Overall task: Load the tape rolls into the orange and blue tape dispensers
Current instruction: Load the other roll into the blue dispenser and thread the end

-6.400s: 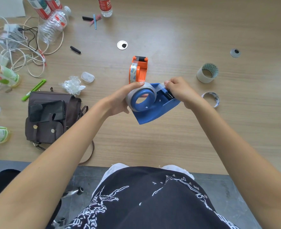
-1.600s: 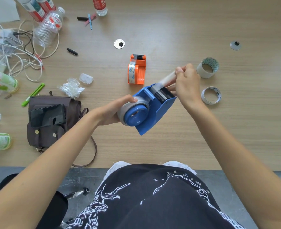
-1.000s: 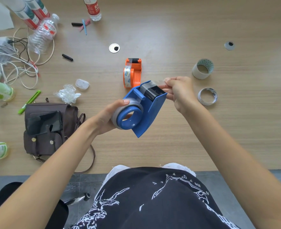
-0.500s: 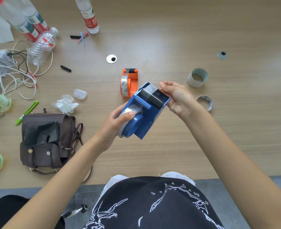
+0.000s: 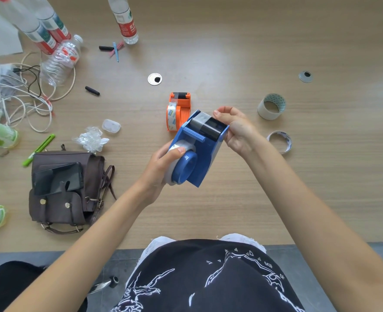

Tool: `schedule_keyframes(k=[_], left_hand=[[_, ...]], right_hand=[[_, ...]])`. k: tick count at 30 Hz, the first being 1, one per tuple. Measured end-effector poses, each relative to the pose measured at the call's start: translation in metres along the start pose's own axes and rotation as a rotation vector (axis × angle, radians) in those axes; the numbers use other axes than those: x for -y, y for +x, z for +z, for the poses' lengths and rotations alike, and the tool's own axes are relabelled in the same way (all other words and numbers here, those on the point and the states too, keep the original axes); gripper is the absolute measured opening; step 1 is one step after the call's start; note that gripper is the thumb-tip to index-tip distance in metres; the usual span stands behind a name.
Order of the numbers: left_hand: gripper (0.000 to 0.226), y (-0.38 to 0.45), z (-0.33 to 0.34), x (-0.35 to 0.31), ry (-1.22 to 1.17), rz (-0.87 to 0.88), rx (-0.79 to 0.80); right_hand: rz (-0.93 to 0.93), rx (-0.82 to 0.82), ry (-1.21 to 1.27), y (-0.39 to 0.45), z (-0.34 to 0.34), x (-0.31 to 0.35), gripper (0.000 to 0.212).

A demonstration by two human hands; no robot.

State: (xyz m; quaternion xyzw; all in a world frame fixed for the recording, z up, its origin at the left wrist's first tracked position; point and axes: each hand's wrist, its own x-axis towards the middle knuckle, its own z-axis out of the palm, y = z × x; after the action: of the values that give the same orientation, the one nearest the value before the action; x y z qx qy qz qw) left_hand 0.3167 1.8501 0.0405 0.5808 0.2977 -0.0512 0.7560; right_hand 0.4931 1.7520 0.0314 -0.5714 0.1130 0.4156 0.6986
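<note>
I hold the blue tape dispenser (image 5: 205, 152) above the table, tilted, with a clear tape roll (image 5: 178, 147) seated on its blue hub. My left hand (image 5: 161, 166) grips the roll end, thumb on the tape. My right hand (image 5: 235, 128) holds the cutter end, where the tape strip lies over the roller and serrated blade. The orange tape dispenser (image 5: 178, 110) lies on the table just behind, a clear tape roll inside it. A wide tape roll (image 5: 271, 106) and a thin, nearly used roll (image 5: 280, 141) rest to the right.
A brown bag (image 5: 66, 194) with a phone on it lies at the left. Bottles (image 5: 59, 57), tangled cables (image 5: 17, 93), crumpled plastic (image 5: 91, 138), a green pen (image 5: 38, 149) and small caps clutter the far left. Two metal discs (image 5: 155, 79) lie on the wooden table.
The tape end was drawn out over the roller toward the blade. The dispenser has been turned so its cutter top faces up, and my right hand shifted to its blade end.
</note>
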Motion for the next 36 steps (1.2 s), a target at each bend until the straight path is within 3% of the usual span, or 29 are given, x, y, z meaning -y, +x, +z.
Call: schedule_keyframes(k=[7, 11, 15, 21, 31, 36], left_hand=[[0.033, 0.004, -0.002, -0.003, 0.002, -0.005, -0.025], [0.015, 0.006, -0.003, -0.006, 0.028, 0.019, -0.036], [0.015, 0.01, 0.0, -0.002, 0.039, 0.033, -0.071], [0.045, 0.011, 0.003, 0.008, 0.059, 0.112, -0.132], [0.053, 0.002, 0.002, 0.021, 0.049, 0.197, -0.19], [0.068, 0.002, -0.001, 0.02, 0.045, 0.195, -0.2]], right_hand=[[0.132, 0.089, 0.191, 0.003, 0.002, 0.002, 0.011], [0.162, 0.133, 0.111, 0.002, 0.0, 0.011, 0.033], [0.134, 0.058, -0.019, 0.006, 0.004, 0.018, 0.014], [0.015, -0.022, -0.283, 0.008, 0.01, 0.02, 0.017], [-0.05, -0.027, -0.376, 0.003, 0.017, 0.007, 0.034], [-0.075, -0.01, -0.472, 0.008, 0.019, 0.005, 0.018]])
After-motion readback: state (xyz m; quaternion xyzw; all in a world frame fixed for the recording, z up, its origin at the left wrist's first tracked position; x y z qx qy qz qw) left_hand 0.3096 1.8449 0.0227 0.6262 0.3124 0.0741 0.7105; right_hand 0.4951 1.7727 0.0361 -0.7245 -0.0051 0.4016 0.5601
